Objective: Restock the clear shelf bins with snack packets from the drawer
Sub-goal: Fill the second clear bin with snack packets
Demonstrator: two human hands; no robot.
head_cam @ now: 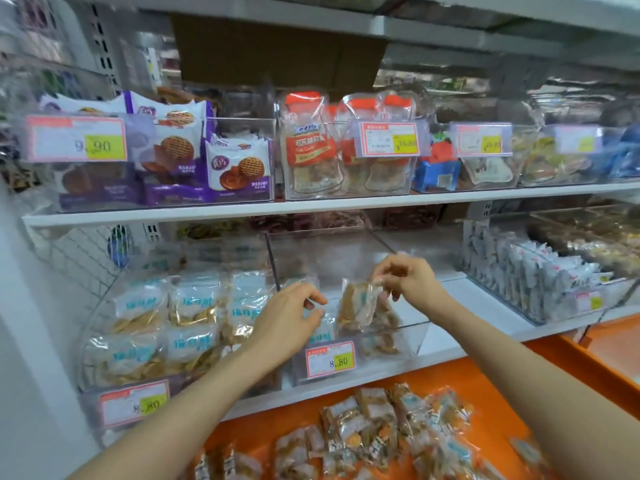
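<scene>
Above the clear bin [412, 337], right hand [408, 277] pinches a crinkly packet [358, 303].

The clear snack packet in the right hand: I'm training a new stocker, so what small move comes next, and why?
Probably lower the clear packet of brown snacks, pinched at its top by the right hand, and let go inside the clear plastic bin: the packet hangs within its walls, and much room is left.

Bright, even overhead light for you — hardly a shadow. Glare whitens the clear bins [568, 168]; the snack packet [358, 304] your right hand [410, 277] pinches is motion-blurred, and the frame's edges bow and smear.
</scene>
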